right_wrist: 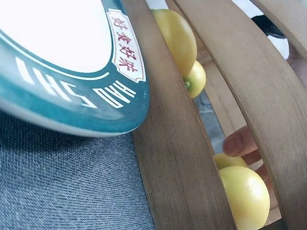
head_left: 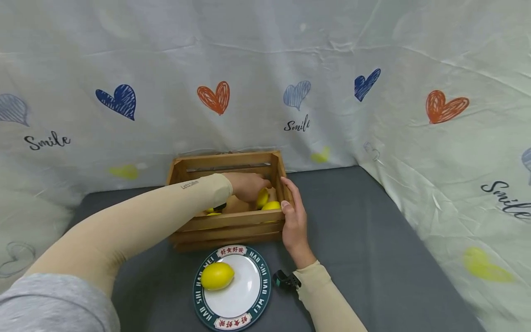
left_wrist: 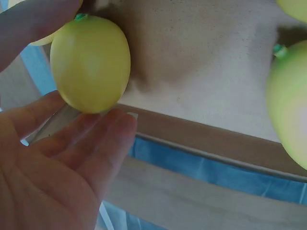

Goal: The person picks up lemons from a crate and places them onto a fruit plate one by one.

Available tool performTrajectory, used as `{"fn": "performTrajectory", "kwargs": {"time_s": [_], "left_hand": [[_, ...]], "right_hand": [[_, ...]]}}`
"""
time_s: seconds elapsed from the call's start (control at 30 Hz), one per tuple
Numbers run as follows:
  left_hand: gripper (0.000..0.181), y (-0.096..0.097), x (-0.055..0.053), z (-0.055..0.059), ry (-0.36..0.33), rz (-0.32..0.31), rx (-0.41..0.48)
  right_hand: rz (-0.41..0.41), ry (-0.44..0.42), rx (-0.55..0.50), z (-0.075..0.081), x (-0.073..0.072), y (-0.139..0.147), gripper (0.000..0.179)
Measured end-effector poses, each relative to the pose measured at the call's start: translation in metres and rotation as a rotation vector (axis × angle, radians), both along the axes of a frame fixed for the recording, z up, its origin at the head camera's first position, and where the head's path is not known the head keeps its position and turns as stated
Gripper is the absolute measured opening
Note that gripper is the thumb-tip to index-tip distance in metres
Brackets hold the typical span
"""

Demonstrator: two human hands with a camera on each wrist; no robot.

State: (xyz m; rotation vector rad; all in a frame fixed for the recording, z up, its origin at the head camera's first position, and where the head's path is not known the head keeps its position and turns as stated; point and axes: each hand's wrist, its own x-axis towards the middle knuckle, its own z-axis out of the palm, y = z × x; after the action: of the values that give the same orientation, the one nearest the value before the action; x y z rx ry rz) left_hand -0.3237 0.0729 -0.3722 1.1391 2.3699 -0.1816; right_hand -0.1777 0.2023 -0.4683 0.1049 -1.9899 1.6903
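Note:
Inside the wooden crate [head_left: 232, 227], my left hand [head_left: 248, 186] has its thumb and fingers about a yellow lemon [left_wrist: 91, 64] with a small green tip. In the left wrist view, the thumb lies at the lemon's top and the fingertips touch its lower side. My right hand [head_left: 295, 221] grips the crate's right side, fingers over the top edge and thumb at the near corner. Another lemon [head_left: 271, 205] lies by that corner. Through the slats, the right wrist view shows left-hand fingers [right_wrist: 241, 142] beside a lemon [right_wrist: 244, 197].
A white plate [head_left: 249, 281] with a green lettered rim stands in front of the crate, bearing one lemon [head_left: 217, 275]. More lemons [right_wrist: 176, 40] lie at the crate's left end. The dark grey tabletop [head_left: 352, 249] meets a printed cloth [head_left: 257, 55] behind.

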Motion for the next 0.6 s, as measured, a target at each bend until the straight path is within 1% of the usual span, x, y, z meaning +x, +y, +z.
{"fn": "performTrajectory", "kwargs": {"time_s": [0.1,0.23,0.4,0.6], "left_hand": [[0.083,0.0030,-0.0015,-0.0043,-0.001,-0.041,-0.006],[0.082,0.0041,-0.0022,-0.0051,-0.013,-0.069,-0.005],[0.079,0.0066,-0.0036,-0.0069,-0.011,-0.074,0.000],[0.067,0.0096,-0.0053,-0.0092,0.003,-0.081,0.028]], "right_hand": [[-0.011,-0.004,0.010,-0.0010,-0.0004,0.0011,0.063],[-0.024,-0.005,0.026,-0.0013,-0.0009,-0.0002,0.063],[-0.010,0.004,0.018,-0.0017,-0.0007,-0.0007,0.063],[-0.006,0.004,0.017,-0.0009,0.0000,0.0016,0.063]]}}
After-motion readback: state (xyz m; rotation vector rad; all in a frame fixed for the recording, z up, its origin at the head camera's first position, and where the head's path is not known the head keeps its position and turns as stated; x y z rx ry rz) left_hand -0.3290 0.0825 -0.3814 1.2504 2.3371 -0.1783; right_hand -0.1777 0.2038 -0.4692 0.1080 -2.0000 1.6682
